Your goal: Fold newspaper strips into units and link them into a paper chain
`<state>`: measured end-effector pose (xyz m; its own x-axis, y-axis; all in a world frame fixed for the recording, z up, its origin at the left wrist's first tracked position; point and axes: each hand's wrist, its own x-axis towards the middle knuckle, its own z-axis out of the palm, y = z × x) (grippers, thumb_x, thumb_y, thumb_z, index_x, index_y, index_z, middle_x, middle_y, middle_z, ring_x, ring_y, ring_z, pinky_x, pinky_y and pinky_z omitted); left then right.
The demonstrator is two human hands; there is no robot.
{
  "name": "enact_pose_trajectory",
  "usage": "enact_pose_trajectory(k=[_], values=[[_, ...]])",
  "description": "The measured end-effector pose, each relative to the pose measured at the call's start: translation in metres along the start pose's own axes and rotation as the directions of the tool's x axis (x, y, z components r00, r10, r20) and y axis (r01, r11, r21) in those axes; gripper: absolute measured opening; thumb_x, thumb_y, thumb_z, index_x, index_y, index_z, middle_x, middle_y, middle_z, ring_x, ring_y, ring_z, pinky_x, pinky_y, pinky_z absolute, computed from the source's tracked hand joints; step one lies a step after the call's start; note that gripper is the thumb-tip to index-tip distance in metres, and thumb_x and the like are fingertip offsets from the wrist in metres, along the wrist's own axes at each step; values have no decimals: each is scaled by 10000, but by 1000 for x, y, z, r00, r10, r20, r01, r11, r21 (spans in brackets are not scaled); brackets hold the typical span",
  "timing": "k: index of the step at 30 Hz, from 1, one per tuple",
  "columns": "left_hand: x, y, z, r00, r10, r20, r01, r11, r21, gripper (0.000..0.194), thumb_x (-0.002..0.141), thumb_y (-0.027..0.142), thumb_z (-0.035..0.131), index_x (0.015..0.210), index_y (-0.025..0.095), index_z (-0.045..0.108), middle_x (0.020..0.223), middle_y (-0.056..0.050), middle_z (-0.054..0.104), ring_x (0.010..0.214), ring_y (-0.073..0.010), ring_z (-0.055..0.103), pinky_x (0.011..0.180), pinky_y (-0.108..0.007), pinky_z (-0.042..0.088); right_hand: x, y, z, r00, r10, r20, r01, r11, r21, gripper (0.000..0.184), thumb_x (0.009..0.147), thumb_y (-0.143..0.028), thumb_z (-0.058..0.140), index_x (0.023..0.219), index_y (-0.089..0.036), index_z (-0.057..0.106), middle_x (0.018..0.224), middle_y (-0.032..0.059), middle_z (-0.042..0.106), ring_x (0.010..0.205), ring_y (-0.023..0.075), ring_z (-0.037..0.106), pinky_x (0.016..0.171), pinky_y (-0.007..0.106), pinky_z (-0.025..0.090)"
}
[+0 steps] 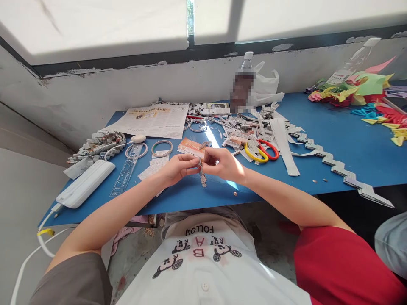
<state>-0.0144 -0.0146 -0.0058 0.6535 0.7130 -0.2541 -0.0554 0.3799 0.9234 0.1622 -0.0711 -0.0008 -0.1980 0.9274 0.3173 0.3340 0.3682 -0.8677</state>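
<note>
My left hand (178,169) and my right hand (225,165) meet over the front middle of the table. Both are closed, fingertips pinching a short chain of folded paper strips (203,179) whose lower end hangs below them. My fingers cover the chain's upper part. Just behind the hands lies an orange printed paper (190,147). A stack of printed paper slips (154,167) rests left of my left hand. To the right are scissors (257,152) with one yellow and one red handle loop, their blades partly hidden by a heap of folded paper pieces (241,132).
On the blue table (270,186) a long zigzag paper chain (340,168) runs past the front right edge. Left are a white power bank (85,184), a clear ruler (125,173), tape rolls (162,148) and a coiled paper chain (98,146). A newspaper (152,120) and a bottle (243,84) stand farther back.
</note>
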Motion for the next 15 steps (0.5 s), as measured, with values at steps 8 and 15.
enact_pose_trajectory(k=[8,15], values=[[-3,-1,4,996,19,-86,-14,999,51,278,583,324,872,682,126,703,726,-43,689,768,-170,659,856,-371,542,4,4,-6,996,41,74,-39,998,-39,169,690,-209,604,611,-183,457,562,-51,469,547,80,372,503,225,315],[-5,1,4,974,143,-173,-115,980,163,285,611,365,844,688,142,683,747,-31,676,749,-159,647,792,-353,556,5,11,-7,992,73,99,-70,997,-34,235,795,-379,625,720,-170,550,586,-16,581,523,97,500,500,230,379]])
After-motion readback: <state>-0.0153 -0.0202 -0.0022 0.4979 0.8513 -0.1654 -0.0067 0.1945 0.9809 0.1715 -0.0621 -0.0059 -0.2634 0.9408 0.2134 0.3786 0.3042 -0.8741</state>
